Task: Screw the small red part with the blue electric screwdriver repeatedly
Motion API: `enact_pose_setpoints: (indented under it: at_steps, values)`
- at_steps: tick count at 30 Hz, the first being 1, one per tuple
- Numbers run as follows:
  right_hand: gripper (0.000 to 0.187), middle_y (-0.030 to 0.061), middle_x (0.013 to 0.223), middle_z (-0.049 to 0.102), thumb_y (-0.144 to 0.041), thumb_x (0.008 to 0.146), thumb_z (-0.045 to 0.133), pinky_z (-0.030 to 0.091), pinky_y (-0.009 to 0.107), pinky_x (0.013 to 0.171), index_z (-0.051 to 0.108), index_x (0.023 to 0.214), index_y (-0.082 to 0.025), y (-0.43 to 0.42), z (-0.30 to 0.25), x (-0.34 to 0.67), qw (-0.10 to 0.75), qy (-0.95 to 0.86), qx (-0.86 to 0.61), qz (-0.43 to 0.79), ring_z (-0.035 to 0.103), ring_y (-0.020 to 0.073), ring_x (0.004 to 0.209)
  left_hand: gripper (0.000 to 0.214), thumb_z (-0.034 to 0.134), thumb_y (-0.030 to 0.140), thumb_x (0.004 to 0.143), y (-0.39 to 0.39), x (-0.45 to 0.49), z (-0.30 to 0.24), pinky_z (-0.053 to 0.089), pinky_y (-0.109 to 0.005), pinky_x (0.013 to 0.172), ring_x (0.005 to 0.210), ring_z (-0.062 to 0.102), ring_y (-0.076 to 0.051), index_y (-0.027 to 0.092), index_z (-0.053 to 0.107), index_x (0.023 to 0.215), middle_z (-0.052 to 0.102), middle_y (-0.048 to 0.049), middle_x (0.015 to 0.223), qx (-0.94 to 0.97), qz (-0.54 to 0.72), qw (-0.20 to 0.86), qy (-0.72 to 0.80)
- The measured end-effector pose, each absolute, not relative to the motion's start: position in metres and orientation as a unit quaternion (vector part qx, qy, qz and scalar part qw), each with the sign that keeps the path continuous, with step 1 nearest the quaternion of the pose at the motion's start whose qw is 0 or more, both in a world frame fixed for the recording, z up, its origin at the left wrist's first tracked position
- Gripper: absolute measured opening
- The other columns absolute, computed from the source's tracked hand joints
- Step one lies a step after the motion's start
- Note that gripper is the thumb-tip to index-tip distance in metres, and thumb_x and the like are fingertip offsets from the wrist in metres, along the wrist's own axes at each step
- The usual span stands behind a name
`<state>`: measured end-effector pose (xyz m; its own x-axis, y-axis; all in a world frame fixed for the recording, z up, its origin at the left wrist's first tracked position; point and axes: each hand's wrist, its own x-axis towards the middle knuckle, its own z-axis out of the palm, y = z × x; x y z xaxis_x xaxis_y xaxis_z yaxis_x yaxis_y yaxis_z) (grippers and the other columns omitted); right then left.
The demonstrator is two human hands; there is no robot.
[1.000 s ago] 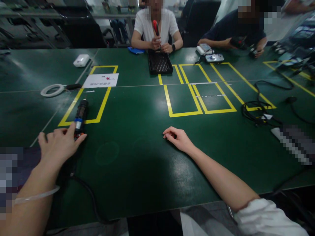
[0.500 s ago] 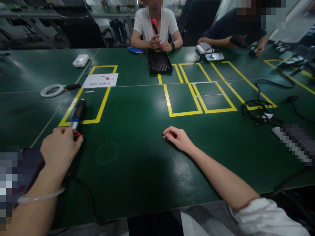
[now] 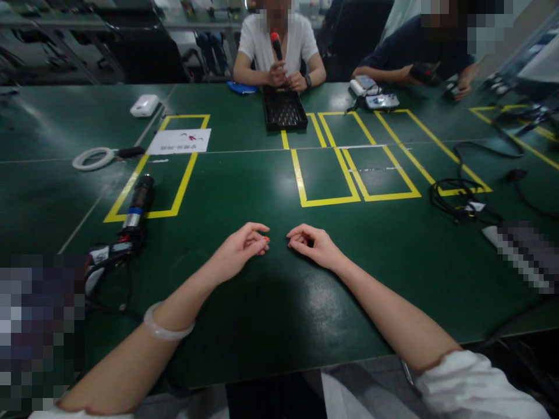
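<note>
My left hand (image 3: 244, 247) is over the green table (image 3: 244, 186) near its middle, thumb and fingers pinched on a small orange piece (image 3: 266, 239). Most of that piece is hidden by the fingers. A short gap away, my right hand (image 3: 315, 245) rests on the table with curled fingertips pressed together. Whatever it may hold is hidden. Off to the left lies a cylindrical power tool, apparently an electric screwdriver (image 3: 136, 203), with a black front, a blue ring and a thin tip pointing away from me. Neither hand touches it.
Yellow tape rectangles (image 3: 329, 203) mark the table. Across it, a person holds a red-and-black tool (image 3: 276, 45) behind a black tray (image 3: 286, 125). Another person sits at the far right. A white sheet (image 3: 179, 141), white ring (image 3: 93, 159) and coiled black cable (image 3: 454, 198) lie around.
My left hand has moved right, from beside the screwdriver to the table's middle, carrying the orange piece. The screwdriver's rear is now uncovered. My right hand has barely moved.
</note>
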<state>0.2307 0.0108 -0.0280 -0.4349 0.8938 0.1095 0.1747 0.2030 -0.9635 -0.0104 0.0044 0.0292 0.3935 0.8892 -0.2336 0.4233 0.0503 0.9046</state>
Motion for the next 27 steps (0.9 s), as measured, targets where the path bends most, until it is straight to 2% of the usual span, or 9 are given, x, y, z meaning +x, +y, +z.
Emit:
enact_pose_setpoints:
  at_steps: [3,7,11,14,17,21,27]
  values:
    - [0.034,0.0021,0.087,0.069,-0.033,0.083,0.069,0.044,0.023,0.061,0.06,0.112,-0.018,0.01,-0.027,0.23,0.347,-0.683,-0.347,0.54,0.06,0.0116,0.069,0.049,0.055,0.038,0.089,0.004,0.017,0.017,0.051,-0.031,0.078,0.079,0.061,-0.015,0.013,0.044,0.13,0.062,-0.0031,0.084,0.625,0.22,0.602,0.447]
    - [0.029,0.0024,0.081,0.068,-0.04,0.084,0.069,0.045,0.025,0.063,0.062,0.1,-0.017,0.009,-0.023,0.227,0.336,-0.67,-0.331,0.573,0.06,0.0127,0.07,0.062,0.056,0.038,0.09,0.006,0.024,0.005,0.049,-0.029,0.077,0.077,0.059,-0.014,0.013,0.035,0.142,0.06,-0.001,0.081,0.612,0.22,0.644,0.403]
    - [0.031,0.0018,0.08,0.067,-0.044,0.083,0.07,0.047,0.027,0.066,0.061,0.095,-0.017,0.009,-0.023,0.225,0.342,-0.639,-0.331,0.604,0.06,0.0129,0.069,0.06,0.054,0.041,0.092,0.006,0.024,0.001,0.049,-0.031,0.078,0.079,0.06,-0.014,0.014,0.037,0.143,0.063,-0.0028,0.085,0.587,0.242,0.655,0.409]
    - [0.03,0.0008,0.078,0.066,-0.042,0.082,0.072,0.046,0.026,0.065,0.061,0.094,-0.017,0.01,-0.026,0.225,0.363,-0.613,-0.331,0.619,0.059,0.0121,0.067,0.05,0.051,0.043,0.093,0.005,0.024,0.0,0.05,-0.032,0.077,0.078,0.063,-0.015,0.013,0.045,0.133,0.064,-0.005,0.087,0.554,0.257,0.669,0.425]
    - [0.029,-0.0009,0.074,0.064,-0.039,0.081,0.074,0.044,0.025,0.062,0.06,0.093,-0.017,0.011,-0.029,0.225,0.388,-0.592,-0.341,0.618,0.057,0.0107,0.063,0.04,0.052,0.046,0.091,0.006,0.026,-0.001,0.05,-0.03,0.071,0.074,0.063,-0.015,0.013,0.053,0.113,0.063,-0.005,0.082,0.53,0.264,0.673,0.443]
    - [0.027,-0.0015,0.073,0.062,-0.038,0.082,0.072,0.043,0.024,0.06,0.06,0.093,-0.017,0.011,-0.03,0.224,0.389,-0.599,-0.353,0.605,0.056,0.0102,0.063,0.036,0.055,0.048,0.088,0.006,0.026,-0.002,0.048,-0.027,0.066,0.07,0.061,-0.013,0.013,0.056,0.094,0.062,-0.0041,0.08,0.534,0.25,0.67,0.451]
    - [0.026,-0.0005,0.078,0.063,-0.037,0.084,0.07,0.044,0.024,0.062,0.06,0.098,-0.017,0.009,-0.03,0.223,0.377,-0.626,-0.348,0.588,0.057,0.0104,0.066,0.031,0.06,0.043,0.086,0.007,0.025,-0.005,0.048,-0.026,0.065,0.067,0.059,-0.011,0.013,0.056,0.093,0.061,-0.002,0.078,0.567,0.252,0.648,0.442]
